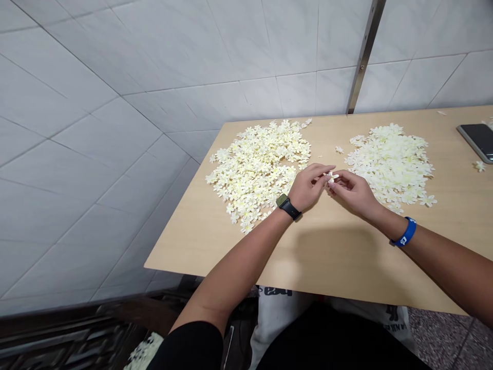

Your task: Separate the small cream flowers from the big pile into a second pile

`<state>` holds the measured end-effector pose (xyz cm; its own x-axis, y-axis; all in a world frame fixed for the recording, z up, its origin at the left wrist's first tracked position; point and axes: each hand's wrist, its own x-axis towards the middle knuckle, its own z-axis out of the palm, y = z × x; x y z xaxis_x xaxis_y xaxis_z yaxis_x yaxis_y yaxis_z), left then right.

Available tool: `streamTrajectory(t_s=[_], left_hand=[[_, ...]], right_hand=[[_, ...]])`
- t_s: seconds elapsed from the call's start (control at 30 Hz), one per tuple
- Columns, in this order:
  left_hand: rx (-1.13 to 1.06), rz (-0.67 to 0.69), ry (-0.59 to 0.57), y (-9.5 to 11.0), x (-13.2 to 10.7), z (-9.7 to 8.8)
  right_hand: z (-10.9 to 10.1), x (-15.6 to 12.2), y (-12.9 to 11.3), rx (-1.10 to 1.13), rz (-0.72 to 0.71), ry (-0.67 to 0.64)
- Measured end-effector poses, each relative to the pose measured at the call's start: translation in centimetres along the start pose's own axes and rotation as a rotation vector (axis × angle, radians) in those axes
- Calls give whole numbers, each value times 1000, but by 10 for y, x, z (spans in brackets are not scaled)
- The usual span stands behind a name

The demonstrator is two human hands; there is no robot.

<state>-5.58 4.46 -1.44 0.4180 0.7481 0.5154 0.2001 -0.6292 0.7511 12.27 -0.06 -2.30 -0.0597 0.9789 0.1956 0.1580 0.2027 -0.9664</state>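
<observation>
Between the two heaps on the table, both my hands meet over one small white flower (332,177) with a pale yellow centre. My left hand (310,186), with a black watch at its wrist, pinches the flower from the left. From the other side my right hand (353,191) closes thumb and fingers on the same flower; a blue band is round that wrist. A wide heap of cream-yellow flowers (254,162) lies left of my left hand and partly behind it. Right of my right hand is a whiter heap of like flowers (393,164).
The light wooden table (215,252) reaches to a tiled wall (200,51) with a metal upright (362,67). A phone (477,141) lies at the far right beside a loose flower (479,166). More flowers (145,352) show below the table at lower left.
</observation>
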Motion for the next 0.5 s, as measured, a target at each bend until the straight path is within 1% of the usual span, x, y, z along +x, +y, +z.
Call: streamTrajectory(t_s=[0.13,0.2,0.27,0.3,0.33,0.37,0.4,0.43,0.47,0.5], left_hand=[[-23,-24,2,-2,-1,2],[0,0,7,-4,0,3],[42,51,72,-1,2,2],[65,85,118,4,3,0],[92,114,169,12,3,-3],[106,148,175,24,2,-7],[101,179,143,40,1,-11],[84,188,83,59,-2,-17],[59,185,10,81,-6,-22],[30,172,-32,104,-10,-29]], right_hand=[[1,1,-3,55,-12,2],[1,2,-2,63,-26,5],[1,3,-1,79,-16,40],[1,3,-1,84,-2,61],[1,3,-1,80,10,80],[1,3,-1,60,12,91],[0,3,-1,17,4,90],[0,3,-2,-42,-12,78],[0,3,-3,-105,-28,62],[1,2,-4,-154,-41,44]])
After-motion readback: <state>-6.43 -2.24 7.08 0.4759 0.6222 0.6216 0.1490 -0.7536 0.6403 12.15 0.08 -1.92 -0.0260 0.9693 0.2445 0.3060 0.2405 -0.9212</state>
